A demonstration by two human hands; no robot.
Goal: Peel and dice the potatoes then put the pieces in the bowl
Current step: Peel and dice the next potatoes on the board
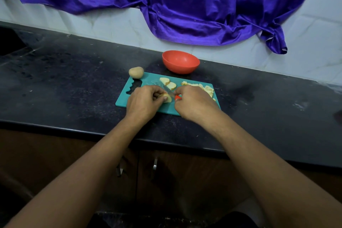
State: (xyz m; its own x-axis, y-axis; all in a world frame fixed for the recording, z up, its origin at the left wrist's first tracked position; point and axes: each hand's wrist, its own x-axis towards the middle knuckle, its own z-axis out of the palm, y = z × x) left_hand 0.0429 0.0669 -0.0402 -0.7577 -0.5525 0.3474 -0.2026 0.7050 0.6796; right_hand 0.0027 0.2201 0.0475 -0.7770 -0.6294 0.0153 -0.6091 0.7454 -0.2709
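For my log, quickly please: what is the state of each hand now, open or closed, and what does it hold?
Left hand: closed, holding a potato piece on the cutting board.
Right hand: closed, gripping the knife.

Left grip (143, 102), right grip (194, 102) bare; forearms (103, 153) bare, sparsely haired.

No readable text, labels, brands or numbers in view. Cutting board (153, 79), bowl (180, 69) and knife handle (177, 97) are plain colour, no markings legible.

1 whole potato (136, 71) at the board's (148, 79) far-left corner, 2 slices (168, 83) and diced pile (205, 88) on it, orange bowl (180, 61) behind
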